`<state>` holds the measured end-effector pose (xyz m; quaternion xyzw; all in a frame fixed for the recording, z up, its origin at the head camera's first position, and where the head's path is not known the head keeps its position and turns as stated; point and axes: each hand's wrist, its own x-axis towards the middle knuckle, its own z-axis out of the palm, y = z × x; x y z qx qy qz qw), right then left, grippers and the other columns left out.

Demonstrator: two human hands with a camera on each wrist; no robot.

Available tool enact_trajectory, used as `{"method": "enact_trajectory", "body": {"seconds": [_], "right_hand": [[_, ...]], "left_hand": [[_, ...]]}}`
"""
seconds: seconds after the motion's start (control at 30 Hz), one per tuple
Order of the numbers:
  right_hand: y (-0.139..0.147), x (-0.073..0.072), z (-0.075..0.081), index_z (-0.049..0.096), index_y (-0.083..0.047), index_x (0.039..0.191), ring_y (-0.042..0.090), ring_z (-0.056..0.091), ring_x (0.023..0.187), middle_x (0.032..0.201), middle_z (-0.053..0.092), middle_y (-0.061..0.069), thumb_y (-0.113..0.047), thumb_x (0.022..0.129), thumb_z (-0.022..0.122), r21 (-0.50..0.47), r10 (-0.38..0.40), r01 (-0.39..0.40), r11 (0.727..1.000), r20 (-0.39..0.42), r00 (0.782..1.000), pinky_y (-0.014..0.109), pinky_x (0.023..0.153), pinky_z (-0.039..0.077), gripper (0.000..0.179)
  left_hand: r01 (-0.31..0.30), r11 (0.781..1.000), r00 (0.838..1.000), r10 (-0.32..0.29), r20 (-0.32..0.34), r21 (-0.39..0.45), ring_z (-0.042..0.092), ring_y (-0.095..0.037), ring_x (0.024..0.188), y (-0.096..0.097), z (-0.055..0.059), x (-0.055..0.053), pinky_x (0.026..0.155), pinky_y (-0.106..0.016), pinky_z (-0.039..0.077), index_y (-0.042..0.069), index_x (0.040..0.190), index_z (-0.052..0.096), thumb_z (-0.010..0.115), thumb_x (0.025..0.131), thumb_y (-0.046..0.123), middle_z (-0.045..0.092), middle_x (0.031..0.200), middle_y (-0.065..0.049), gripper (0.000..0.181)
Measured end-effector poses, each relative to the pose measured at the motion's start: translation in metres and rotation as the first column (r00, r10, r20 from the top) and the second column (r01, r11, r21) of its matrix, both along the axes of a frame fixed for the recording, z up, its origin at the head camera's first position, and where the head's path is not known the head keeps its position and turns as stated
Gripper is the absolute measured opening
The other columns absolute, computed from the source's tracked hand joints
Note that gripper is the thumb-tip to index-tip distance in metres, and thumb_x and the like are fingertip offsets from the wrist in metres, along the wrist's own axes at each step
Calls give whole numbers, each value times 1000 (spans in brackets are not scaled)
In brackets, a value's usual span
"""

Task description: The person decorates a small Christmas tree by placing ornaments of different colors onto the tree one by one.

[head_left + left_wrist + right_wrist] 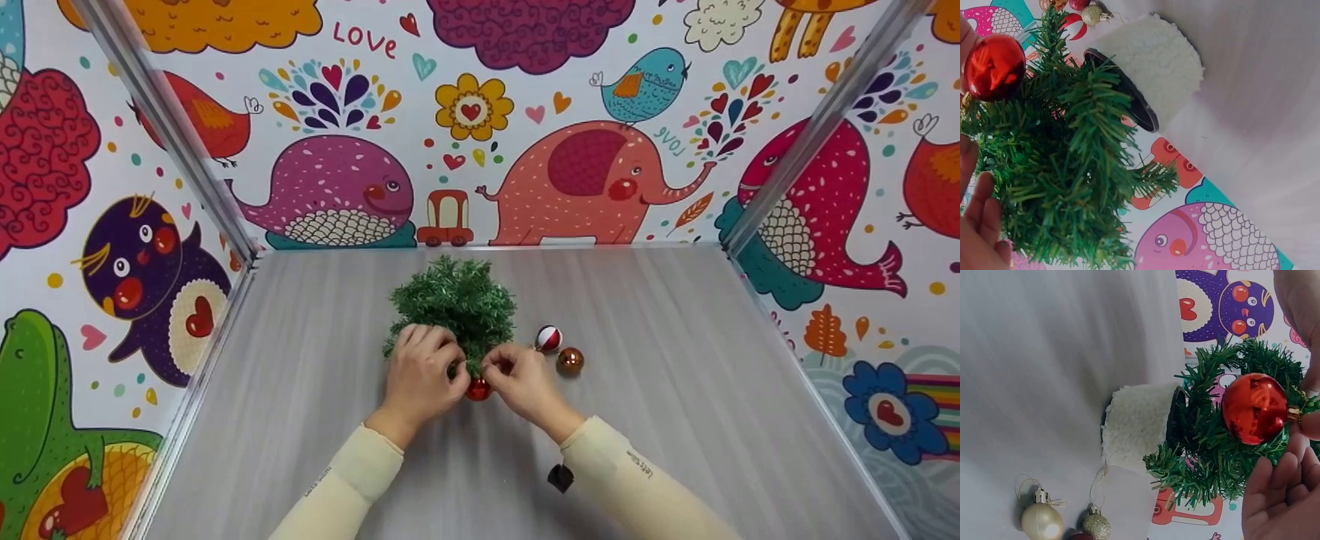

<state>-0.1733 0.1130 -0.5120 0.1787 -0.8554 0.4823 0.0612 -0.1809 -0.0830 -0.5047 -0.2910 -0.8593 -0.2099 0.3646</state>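
A small green artificial Christmas tree (454, 296) is in front of both hands; its white, rough-textured pot (1140, 427) shows in the wrist views. At the tree's near side, a shiny red bauble (1255, 409) with a gold cap hangs between the hands. My right hand (525, 382) pinches at the bauble's cap and loop with thumb and forefinger. Opposite it, my left hand (425, 371) has its thumb and forefinger together at a branch tip beside the loop. The fingertips are partly hidden by the hands and cut off in the wrist views.
Right of the tree lie a red-and-white ball (549, 338) and a brownish-gold ball (570, 361). The right wrist view also shows a pale gold bauble (1042, 521) and a glittery gold one (1096, 526). Cartoon-printed walls and metal posts (161, 127) border the grey table (300, 420).
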Motion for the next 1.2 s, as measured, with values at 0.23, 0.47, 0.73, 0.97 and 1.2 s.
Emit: {"method": "enact_trajectory", "body": {"seconds": [0.23, 0.47, 0.73, 0.97, 1.2], "right_hand": [[1, 0, -2, 71, -17, 85, 8, 54, 61, 77, 64, -10, -5, 88, 65, 25, 33, -34, 999, 25, 999, 25, 54, 47, 13], [-1, 1, -11, 71, -17, 89, 7, 55, 65, 79, 62, -10, -8, 89, 67, 72, 10, 0, 997, -140, 990, 26, 57, 48, 10], [13, 4, -14, 72, -18, 100, 6, 59, 75, 90, 64, -8, -12, 90, 67, 91, -7, 28, 995, -225, 974, 27, 65, 51, 12], [39, 3, -26, 72, -14, 101, 6, 62, 77, 92, 67, -7, -10, 87, 71, 160, -16, 54, 986, -227, 974, 29, 67, 54, 15], [72, 1, -42, 70, -12, 103, 15, 65, 79, 90, 65, -4, -9, 85, 72, 300, -12, 74, 951, -202, 979, 32, 68, 54, 18]], "left_hand": [[37, 998, 999, -39, -31, -60, 58, -27, 90, -3, -1, 0, 95, -44, 41, 13, 67, 67, 70, 73, 17, 64, 93, -4, 7], [23, 995, 997, -29, -65, -97, 58, -28, 92, -3, -4, 0, 96, -45, 41, 12, 72, 68, 69, 75, 15, 66, 97, -6, 4], [28, 1000, 998, -28, -54, -4, 60, -30, 102, -5, -9, 3, 94, -47, 46, 10, 91, 71, 70, 77, 19, 65, 110, -9, 17], [-79, 996, 997, 78, 29, 46, 56, -33, 117, -7, -10, 11, 97, -51, 44, 8, 122, 65, 72, 80, 39, 60, 125, -13, 52], [-215, 977, 955, 208, 210, 10, 52, -35, 124, -3, -6, 15, 104, -54, 38, 3, 135, 56, 68, 83, 61, 55, 136, -17, 79]]}}
